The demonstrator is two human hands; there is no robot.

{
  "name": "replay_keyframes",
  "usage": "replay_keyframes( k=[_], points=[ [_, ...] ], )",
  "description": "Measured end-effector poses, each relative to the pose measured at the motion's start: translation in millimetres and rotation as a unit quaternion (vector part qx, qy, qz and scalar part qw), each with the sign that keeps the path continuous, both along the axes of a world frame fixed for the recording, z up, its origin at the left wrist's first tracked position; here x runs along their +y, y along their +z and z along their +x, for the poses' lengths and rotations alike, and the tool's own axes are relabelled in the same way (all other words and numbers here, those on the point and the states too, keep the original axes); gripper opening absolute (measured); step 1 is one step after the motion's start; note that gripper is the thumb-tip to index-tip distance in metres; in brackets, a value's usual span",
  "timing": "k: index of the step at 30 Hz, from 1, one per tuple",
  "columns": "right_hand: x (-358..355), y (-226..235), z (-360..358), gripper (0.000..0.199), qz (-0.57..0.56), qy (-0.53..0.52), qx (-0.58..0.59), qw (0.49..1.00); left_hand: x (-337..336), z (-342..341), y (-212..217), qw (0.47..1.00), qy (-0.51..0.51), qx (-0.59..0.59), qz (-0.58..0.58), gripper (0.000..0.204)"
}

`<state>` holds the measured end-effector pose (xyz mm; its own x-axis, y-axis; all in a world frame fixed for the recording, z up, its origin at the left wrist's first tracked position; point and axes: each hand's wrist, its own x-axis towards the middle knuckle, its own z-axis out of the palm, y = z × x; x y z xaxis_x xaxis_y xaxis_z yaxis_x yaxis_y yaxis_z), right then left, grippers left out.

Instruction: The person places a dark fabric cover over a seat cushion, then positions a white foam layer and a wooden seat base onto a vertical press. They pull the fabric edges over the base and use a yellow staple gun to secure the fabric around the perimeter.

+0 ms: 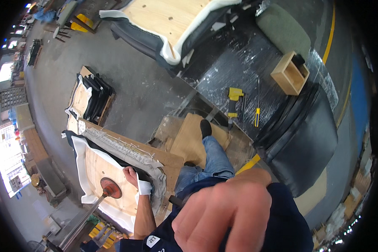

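My left hand [131, 176] is closed at the near edge of an upholstered seat panel [94, 168] at the lower left, its fingers curled by the white padding and black cover. The panel shows bare plywood with white padding [145, 187] folded over its rim. A round red pressing disc [111, 187] on a metal rod rests against the plywood. Close in front of the camera, my right hand [227, 210] is large and curled, knuckles up. Anything inside its fingers is hidden.
A dark worktable [222, 71] carries another padded panel [155, 17], a yellow staple gun [235, 94], a yellow-handled screwdriver [257, 117], a small wooden box [290, 74] and black cushions [302, 147]. Cardboard [193, 136] lies by my feet. Stacked panels [92, 96] stand at left.
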<state>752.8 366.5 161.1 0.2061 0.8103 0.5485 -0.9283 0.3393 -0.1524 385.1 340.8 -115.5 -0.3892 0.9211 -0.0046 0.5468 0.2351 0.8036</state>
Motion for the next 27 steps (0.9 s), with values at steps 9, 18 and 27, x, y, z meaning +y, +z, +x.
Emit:
replay_keyframes(
  k=[9, 18, 27],
  points=[
    [-12, 30, 3, 0.037, 0.194, -0.089, -0.134, 0.968, -2, -4, 4, 0.999, -0.026, 0.012, 0.033, 0.015],
    [-49, 74, 58, 0.054, 0.158, 0.032, -0.189, 0.969, 7, 2, 3, 0.999, -0.007, 0.016, 0.038, 0.019],
    [-51, 58, 71, 0.046, 0.212, 0.089, -0.199, 0.953, 12, 1, 8, 0.999, 0.012, 0.002, 0.033, 0.017]
  ],
)
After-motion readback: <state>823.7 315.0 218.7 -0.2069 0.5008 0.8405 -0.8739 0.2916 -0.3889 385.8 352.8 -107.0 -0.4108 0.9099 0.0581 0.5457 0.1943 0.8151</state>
